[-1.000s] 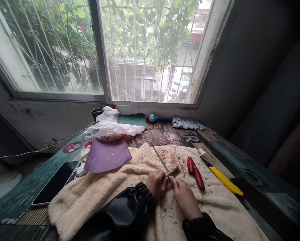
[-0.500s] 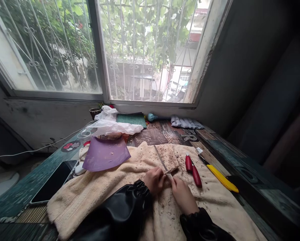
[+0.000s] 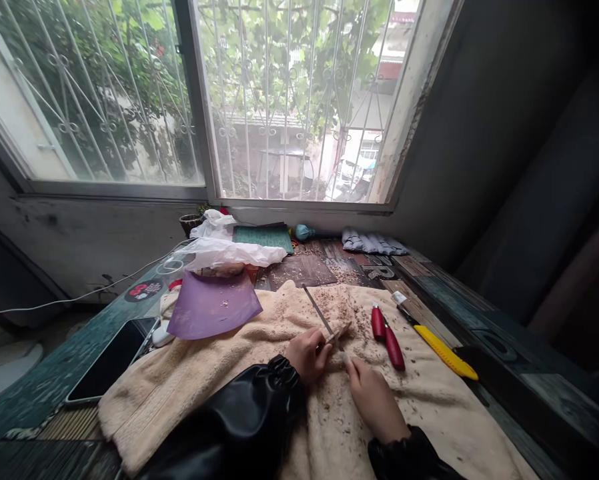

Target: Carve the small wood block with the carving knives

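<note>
My left hand (image 3: 307,355) is closed on a small brown piece of wood (image 3: 340,333), whose far end sticks out to the right of the fingers. A long, thin, dark file (image 3: 317,309) crosses the wood at a slant, its tip pointing away from me to the left. My right hand (image 3: 377,400) grips the pale near end of the file. Both hands are low over a beige towel (image 3: 244,370) strewn with wood shavings. To the right, two red-handled tools (image 3: 378,323) lie together, with a yellow-handled tool (image 3: 444,353) beyond them.
A purple sheet (image 3: 214,307) and a phone (image 3: 110,360) lie left of the hands. At the back are a white plastic bag (image 3: 229,252), a green mat (image 3: 263,238) and a grey quilted bundle (image 3: 374,243). A barred window (image 3: 299,100) stands behind the table.
My right hand has moved a little down and to the right, apart from my left hand. The wood piece has shifted slightly in my left fingers. The tools alongside stay put.
</note>
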`<state>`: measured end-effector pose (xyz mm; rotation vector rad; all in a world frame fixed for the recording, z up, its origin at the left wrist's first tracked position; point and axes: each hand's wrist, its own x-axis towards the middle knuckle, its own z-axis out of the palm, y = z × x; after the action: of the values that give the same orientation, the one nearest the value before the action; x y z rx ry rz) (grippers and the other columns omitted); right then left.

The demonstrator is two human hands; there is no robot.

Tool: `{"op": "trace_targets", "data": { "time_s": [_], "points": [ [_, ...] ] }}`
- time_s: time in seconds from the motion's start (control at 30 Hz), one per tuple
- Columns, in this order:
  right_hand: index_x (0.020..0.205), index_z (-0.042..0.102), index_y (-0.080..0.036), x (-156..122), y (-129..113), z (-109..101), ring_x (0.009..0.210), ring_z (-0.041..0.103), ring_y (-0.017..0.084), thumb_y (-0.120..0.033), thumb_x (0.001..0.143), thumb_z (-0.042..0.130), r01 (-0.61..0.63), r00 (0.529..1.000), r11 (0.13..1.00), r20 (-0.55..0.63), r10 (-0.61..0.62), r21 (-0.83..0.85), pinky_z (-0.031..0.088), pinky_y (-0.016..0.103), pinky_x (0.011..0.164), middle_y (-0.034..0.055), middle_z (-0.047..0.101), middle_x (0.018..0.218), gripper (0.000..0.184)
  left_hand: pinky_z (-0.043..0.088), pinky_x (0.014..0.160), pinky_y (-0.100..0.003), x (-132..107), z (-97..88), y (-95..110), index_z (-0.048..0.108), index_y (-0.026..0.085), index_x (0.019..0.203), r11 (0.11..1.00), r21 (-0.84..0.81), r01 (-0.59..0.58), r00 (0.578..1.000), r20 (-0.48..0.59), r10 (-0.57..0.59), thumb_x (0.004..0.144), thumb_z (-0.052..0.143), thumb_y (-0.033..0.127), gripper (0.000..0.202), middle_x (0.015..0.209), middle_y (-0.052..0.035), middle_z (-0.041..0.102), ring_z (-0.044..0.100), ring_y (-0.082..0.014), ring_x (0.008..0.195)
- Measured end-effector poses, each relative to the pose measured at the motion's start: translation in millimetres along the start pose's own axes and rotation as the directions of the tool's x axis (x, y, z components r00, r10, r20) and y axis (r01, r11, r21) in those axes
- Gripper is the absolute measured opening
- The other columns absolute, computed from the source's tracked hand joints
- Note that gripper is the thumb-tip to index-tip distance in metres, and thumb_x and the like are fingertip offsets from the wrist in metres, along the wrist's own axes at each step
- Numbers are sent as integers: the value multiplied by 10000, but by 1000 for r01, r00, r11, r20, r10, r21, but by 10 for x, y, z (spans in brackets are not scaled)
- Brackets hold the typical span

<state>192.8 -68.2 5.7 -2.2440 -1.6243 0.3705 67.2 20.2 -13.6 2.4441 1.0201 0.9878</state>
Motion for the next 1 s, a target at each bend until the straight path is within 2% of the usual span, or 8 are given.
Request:
{"op": "trace_targets", "data": {
  "time_s": [0.17,0.3,0.5,0.63,0.77,0.87,1.0],
  "points": [
    [770,568,-182,304,-177,-105,669,574,160,-270,865,269,77,997,995,12,-76,-66,291,232,548,71,634,719,326,380,574,-226,34,-26,-49,517,167,716,993,-44,111,992,-59,-114,791,435,303,175,683,-14,542,499,-113,607],
    [795,579,-184,442,-250,-115,653,570,157,-283,867,275,120,993,991,26,-118,-64,277,234,536,70,635,720,327,381,574,-224,110,-45,-143,546,160,750,979,-102,177,984,-18,-180,785,444,334,204,713,-18,562,503,-113,619],
    [812,568,-193,526,-176,65,637,573,153,-283,873,253,229,973,971,-6,-230,-64,287,234,534,56,647,717,334,392,627,-244,161,-94,-218,597,159,814,957,-136,255,967,42,-252,833,353,386,334,753,-43,603,533,-140,694],
    [853,596,-169,474,-76,204,655,581,159,-301,881,225,334,931,939,-125,-342,-77,321,236,561,81,653,740,395,394,676,-246,151,-148,-162,595,170,820,973,-104,206,977,74,-199,858,300,365,356,794,-47,603,538,-148,762],
    [904,613,-170,416,-35,227,614,583,157,-333,881,225,299,927,953,-221,-302,-48,336,233,544,82,657,741,421,396,688,-246,134,-171,-115,596,183,861,979,-88,183,978,114,-173,861,296,358,347,816,-48,604,539,-149,772],
    [864,607,-180,412,-23,187,619,586,159,-328,878,237,262,946,965,-197,-259,-12,338,227,538,69,656,724,398,398,699,-253,118,-154,-118,595,183,899,979,-73,189,977,117,-180,844,336,376,327,812,-47,605,538,-154,768],
    [831,589,-186,414,-19,154,649,589,166,-326,877,242,243,953,970,-185,-238,5,332,229,550,61,653,713,377,398,656,-244,97,-128,-132,596,174,844,988,-16,156,980,128,-153,765,471,361,238,776,-39,573,522,-146,708]
  ]
}}
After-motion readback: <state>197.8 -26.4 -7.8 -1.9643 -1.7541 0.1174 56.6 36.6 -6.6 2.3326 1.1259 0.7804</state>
